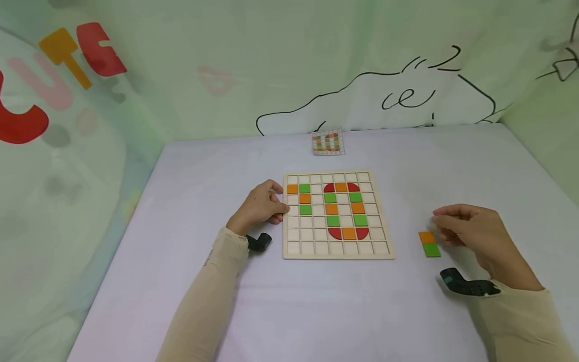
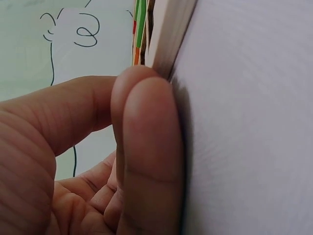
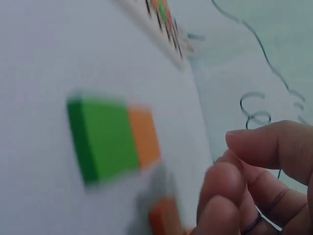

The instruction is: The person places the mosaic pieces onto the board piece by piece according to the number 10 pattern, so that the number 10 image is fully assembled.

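Note:
A wooden grid board [image 1: 300, 234] lies mid-table, bearing orange and green square tiles and red round-cornered ones. At its left edge is my left hand [image 1: 260, 203], fingers bent and fingertips touching the side. The left wrist view shows two fingertips [image 2: 151, 127] close together against the board's rim [image 2: 168, 39]. Over the table to the right hovers my right hand [image 1: 475, 231], loosely curled, with nothing visible between thumb and forefinger. Beside it lie an orange tile [image 1: 426, 238] and a green tile [image 1: 431, 250], side by side. Another orange tile [image 3: 165, 215] appears below the fingers in the right wrist view.
A small printed card [image 1: 327, 142] with a coloured grid pattern is at the table's back edge. White cloth [image 1: 353, 311] covers the table. Behind hangs a pale green printed curtain [image 1: 271, 60]. Each wrist carries a dark camera mount [image 1: 468, 284].

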`<state>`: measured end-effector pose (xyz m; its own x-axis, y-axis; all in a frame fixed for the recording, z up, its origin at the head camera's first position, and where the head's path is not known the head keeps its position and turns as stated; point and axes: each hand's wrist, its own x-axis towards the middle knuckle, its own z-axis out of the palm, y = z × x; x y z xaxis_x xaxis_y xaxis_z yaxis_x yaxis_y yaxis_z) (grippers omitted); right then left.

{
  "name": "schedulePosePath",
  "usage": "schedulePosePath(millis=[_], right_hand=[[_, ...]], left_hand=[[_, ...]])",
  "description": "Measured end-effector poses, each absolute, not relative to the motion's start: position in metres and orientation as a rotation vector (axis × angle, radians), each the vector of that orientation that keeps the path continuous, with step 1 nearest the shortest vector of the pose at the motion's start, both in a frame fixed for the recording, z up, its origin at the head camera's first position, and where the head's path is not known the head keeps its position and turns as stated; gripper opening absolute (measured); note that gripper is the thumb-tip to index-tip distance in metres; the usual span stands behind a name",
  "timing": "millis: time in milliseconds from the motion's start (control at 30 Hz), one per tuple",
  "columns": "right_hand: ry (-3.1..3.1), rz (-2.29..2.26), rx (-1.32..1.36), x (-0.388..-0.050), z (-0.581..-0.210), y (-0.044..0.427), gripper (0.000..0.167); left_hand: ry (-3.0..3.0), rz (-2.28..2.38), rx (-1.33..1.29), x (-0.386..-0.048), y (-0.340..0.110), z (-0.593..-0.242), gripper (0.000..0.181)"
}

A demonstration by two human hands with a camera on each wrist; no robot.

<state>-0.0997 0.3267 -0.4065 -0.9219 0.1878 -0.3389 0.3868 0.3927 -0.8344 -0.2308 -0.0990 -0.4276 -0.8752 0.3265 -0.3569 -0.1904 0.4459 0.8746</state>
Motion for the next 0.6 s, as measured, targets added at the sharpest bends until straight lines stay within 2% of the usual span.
schedulePosePath(millis=[133, 300, 367, 500, 600], right_hand=[[2.449, -1.565, 0.591, -0.091, -0.412, 0.355, 0.005], [2.436, -1.550, 0.675, -0.086, -0.418, 0.373, 0.004], [2.436, -1.522, 0.683, -0.087, -0.419, 0.375, 0.009], [2.440, -1.457, 0.687, -0.091, -0.417, 0.376, 0.029], [2.436, -1.426, 0.641, -0.093, -0.416, 0.378, 0.035]], left_hand=[[2.225, 1.431, 0.109, -0.231, -0.101, -0.428, 0.047], [2.217, 1.438, 0.117, -0.231, -0.101, -0.428, 0.047], [2.214, 1.443, 0.121, -0.231, -0.101, -0.428, 0.047], [2.209, 1.451, 0.122, -0.231, -0.100, -0.429, 0.046], [2.203, 1.453, 0.121, -0.231, -0.099, -0.429, 0.046]])
